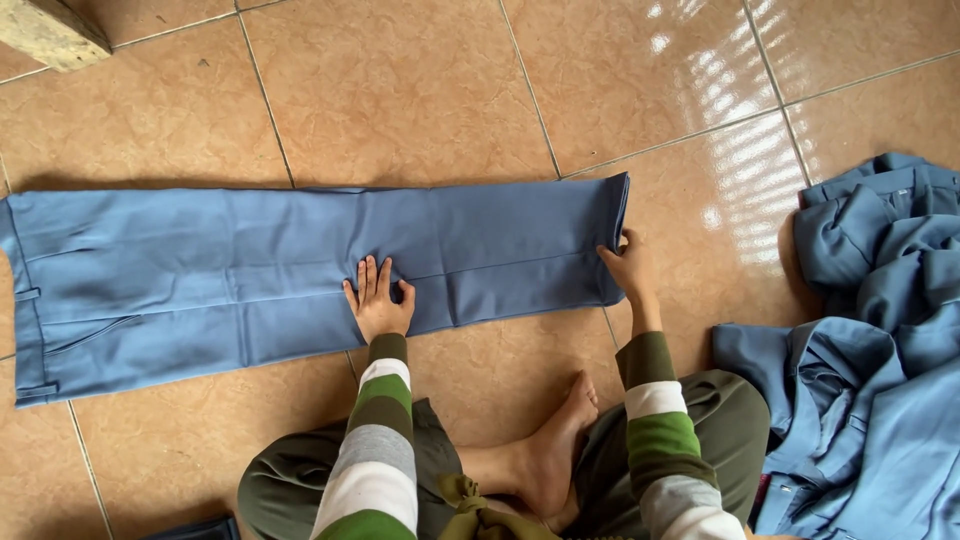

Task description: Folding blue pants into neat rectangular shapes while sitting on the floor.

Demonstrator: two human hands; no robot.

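Trousers (250, 275), blue, lay flat and lengthwise on the tiled floor (420, 90), legs stacked one over the other, waistband at the person's left and hems at the right. Nearest the camera: crossed legs in olive cloth and one bare foot (555, 450), striped sleeves running out to both hands.

Left hand (378, 300) rested palm-down, fingers spread, on the near edge of the trousers about midway along the legs; it pressed the cloth and gripped nothing. Right hand (628, 265) was at the hem end, fingers curled around the edge of the cuff (how many layers it pinched could not be told). The two hands were well apart.

Risks, as judged from this layout:
- If the right hand caught only the upper leg, lifting it would split the stacked legs and throw the creases out of line.
- The glossy tile looked slick, so a pull at the hem could drag the whole garment unless the left palm kept weight on it.
- A lopsided lift could set a slanting wrinkle near the knee.

To the right, a heap of blue garments (870, 340) lay near the hem, not touching it. Farthest off, top left, a pale block corner (45, 30).
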